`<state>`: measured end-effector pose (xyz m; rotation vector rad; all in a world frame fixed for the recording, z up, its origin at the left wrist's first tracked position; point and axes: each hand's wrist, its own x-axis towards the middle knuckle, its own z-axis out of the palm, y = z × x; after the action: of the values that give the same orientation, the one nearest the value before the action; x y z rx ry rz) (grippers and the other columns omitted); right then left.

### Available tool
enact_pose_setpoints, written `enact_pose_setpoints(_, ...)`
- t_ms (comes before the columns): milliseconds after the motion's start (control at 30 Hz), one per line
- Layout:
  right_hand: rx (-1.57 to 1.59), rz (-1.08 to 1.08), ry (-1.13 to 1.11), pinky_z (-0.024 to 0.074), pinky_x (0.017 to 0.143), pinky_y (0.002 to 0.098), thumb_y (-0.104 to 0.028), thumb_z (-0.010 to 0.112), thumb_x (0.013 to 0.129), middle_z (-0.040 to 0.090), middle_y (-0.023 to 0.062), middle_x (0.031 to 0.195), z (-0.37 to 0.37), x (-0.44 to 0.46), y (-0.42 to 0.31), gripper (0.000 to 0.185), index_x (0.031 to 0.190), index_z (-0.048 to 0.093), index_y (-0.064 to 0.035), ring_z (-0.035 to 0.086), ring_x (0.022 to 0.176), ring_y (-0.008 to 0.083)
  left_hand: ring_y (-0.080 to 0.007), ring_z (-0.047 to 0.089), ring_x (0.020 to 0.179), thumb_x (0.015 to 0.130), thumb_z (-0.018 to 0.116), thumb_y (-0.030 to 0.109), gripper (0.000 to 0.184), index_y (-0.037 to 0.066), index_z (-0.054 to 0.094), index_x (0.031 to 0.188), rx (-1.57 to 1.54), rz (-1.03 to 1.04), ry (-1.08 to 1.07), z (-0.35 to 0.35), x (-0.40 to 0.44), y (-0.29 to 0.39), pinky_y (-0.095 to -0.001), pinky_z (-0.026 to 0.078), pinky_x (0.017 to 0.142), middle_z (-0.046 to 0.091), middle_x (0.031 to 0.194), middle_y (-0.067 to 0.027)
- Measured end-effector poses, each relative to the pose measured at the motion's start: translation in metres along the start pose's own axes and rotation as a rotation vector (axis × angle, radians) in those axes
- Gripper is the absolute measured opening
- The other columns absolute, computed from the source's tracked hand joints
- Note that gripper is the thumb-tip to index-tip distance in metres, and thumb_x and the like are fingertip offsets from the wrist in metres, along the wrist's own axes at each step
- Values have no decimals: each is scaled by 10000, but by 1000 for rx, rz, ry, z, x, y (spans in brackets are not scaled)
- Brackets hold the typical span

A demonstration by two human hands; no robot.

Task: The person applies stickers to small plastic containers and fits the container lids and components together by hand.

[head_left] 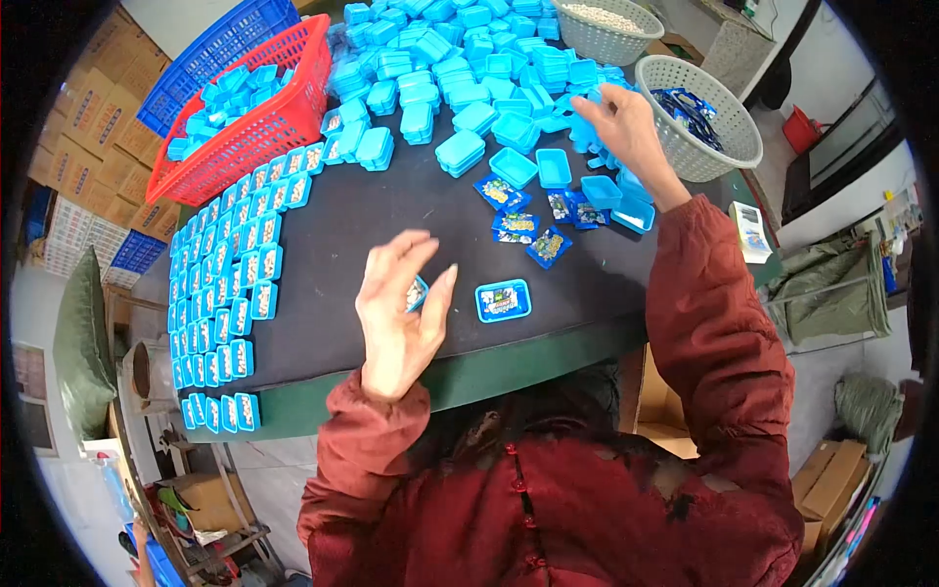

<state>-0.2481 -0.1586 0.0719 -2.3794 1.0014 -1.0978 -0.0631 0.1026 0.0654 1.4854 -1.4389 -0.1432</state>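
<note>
My left hand (399,308) is palm up with thumb and fingers apart, above the table's front half. Partly hidden behind it is a small blue box (418,293) with pale contents. Just to its right lies an open blue box (503,300) holding a printed sachet. My right hand (626,127) reaches over small blue plastic pieces (585,134) beside the stacked boxes. Its fingers look apart and nothing shows between them. Several loose blue sachets (515,228) lie below, near open blue boxes (554,168).
Rows of filled blue boxes (225,284) cover the left side. A red basket (318,68) with blue boxes stands behind them, next to a blue crate (210,59). Blue boxes (450,73) pile up at the back. Grey baskets hold sachets (699,157) and pale pieces (599,18).
</note>
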Motion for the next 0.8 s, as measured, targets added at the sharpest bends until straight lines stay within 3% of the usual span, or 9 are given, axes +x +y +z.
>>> enact_pose_setpoints(33, 92, 49, 52, 442, 461, 317, -217, 661, 797, 574, 92, 608, -1, 3, -12, 278, 711, 546, 21, 539, 515, 192, -271, 558, 901, 694, 704, 27, 330, -21, 618, 1009, 43, 53, 61, 2, 7, 4, -346, 470, 770, 582, 1097, -132)
enact_pose_setpoints(100, 564, 310, -116, 375, 437, 197, -196, 607, 860, 537, 11, 595, 2, -15, -76, 195, 768, 592, -25, 449, 444, 86, -270, 561, 890, 694, 704, 24, 339, -25, 614, 1017, 109, 104, 101, 7, 22, 11, -346, 474, 761, 584, 1092, -134)
enact_pose_setpoints(133, 576, 309, -130, 375, 437, 197, -196, 607, 860, 537, 11, 595, 3, -23, -101, 195, 768, 592, -25, 449, 444, 86, -269, 565, 878, 695, 704, 21, 347, -28, 610, 1026, 171, 158, 133, 9, 28, 14, -347, 478, 751, 586, 1087, -137)
enact_pose_setpoints(200, 865, 297, -446, 407, 471, 200, -185, 578, 893, 557, 39, 638, 9, -36, -137, 192, 807, 604, -15, 489, 500, 85, -266, 573, 856, 696, 703, 15, 364, -36, 602, 1042, 298, 263, 188, 7, 31, 18, -348, 487, 732, 590, 1078, -141)
enact_pose_setpoints(367, 1268, 407, -391, 451, 446, 212, -158, 588, 875, 560, 79, 642, 50, -54, -158, 231, 779, 584, 53, 512, 516, 107, -273, 588, 813, 697, 698, -8, 403, -55, 581, 1079, 416, 147, 32, -25, 21, 19, -342, 499, 684, 585, 1081, -159)
enact_pose_setpoints(533, 1330, 444, -515, 470, 536, 227, -186, 581, 908, 594, 77, 733, 62, -71, -151, 207, 857, 613, 12, 554, 597, 113, -235, 595, 873, 685, 741, 18, 432, -47, 606, 1089, 218, -15, -76, -31, -1, 1, -292, 481, 762, 603, 1096, -149)
enact_pose_setpoints(733, 1407, 537, -466, 463, 535, 208, -197, 588, 907, 602, 75, 741, 73, -82, -156, 222, 876, 615, 21, 555, 614, 103, -247, 603, 837, 669, 716, -27, 468, -22, 595, 1121, 127, 31, 67, -24, -4, -3, -311, 493, 701, 610, 1060, -153)
enact_pose_setpoints(800, 1288, 496, -556, 472, 594, 231, -183, 621, 872, 608, 81, 795, 71, -80, -154, 198, 927, 611, 7, 568, 680, 132, -232, 597, 838, 664, 724, -21, 456, -14, 613, 1106, 54, -30, 33, -31, -2, -9, -304, 488, 709, 618, 1047, -142)
